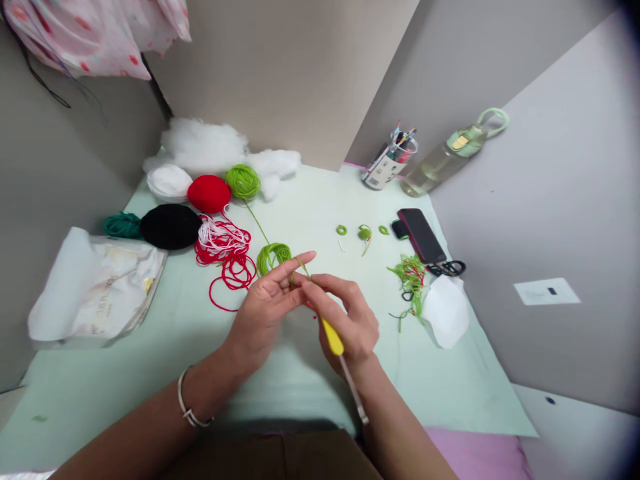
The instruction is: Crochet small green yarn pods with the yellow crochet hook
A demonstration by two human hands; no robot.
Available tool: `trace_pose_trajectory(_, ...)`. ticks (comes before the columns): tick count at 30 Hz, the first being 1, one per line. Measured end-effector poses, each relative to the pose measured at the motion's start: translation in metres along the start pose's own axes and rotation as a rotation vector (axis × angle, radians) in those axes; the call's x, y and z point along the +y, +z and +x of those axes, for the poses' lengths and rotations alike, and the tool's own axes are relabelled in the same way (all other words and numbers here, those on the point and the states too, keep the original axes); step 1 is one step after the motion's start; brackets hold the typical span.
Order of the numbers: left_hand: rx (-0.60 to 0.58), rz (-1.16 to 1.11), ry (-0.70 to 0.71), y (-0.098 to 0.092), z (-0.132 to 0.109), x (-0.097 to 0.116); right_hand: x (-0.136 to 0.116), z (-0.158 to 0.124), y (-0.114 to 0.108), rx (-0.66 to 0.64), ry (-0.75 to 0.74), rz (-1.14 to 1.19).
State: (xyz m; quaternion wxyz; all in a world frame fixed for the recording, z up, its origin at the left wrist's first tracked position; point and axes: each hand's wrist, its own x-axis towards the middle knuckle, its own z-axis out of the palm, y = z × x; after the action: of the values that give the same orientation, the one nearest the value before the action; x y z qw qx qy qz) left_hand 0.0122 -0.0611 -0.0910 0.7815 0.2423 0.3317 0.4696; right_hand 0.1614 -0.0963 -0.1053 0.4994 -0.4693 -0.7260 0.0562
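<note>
Along an eleven-to-five o'clock line, our right hand grips the yellow-handled hook, pointed toward green yarn our left hand holds.

I'm seeing soft, even light washing the tabletop, its source sitting out of view, faint shadow gathering along the near edge, wide-angle stretch skewing the walls, right corners going black, green yarn strands blurring slightly.
</note>
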Motion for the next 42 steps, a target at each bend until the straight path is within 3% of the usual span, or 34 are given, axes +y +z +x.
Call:
trace_pose_trajectory(3,-0.036,-0.085,-0.103,0.002,-0.002,-0.001,-0.001,-0.004,0.003,0.039,-0.032,-0.023)
trace_pose_trajectory(7,-0.086,-0.151,-0.136,0.003,-0.001,0.003,-0.006,0.009,0.004,0.135,0.119,0.26)
trace_pose_trajectory(15,-0.109,-0.165,-0.096,-0.003,0.003,0.009,-0.004,0.016,0.0,0.18,0.298,0.511)
trace_pose_trajectory(23,-0.054,-0.05,-0.061,-0.01,0.007,0.01,0.001,0.021,-0.007,0.234,0.541,0.745)
trace_pose_trajectory(27,-0.047,0.072,0.005,-0.008,0.005,0.007,0.004,0.024,-0.007,0.159,0.617,0.918)
trace_pose_trajectory(31,-0.095,0.115,0.026,-0.006,0.003,0.002,0.005,0.021,-0.003,0.071,0.64,0.917)
trace_pose_trajectory(34,-0.113,0.103,0.023,-0.004,0.002,0.001,0.005,0.019,-0.001,0.076,0.643,0.916)
trace_pose_trajectory(42,-0.052,0.028,0.029,0.001,0.003,0.003,-0.002,0.019,0.0,0.092,0.569,0.767)
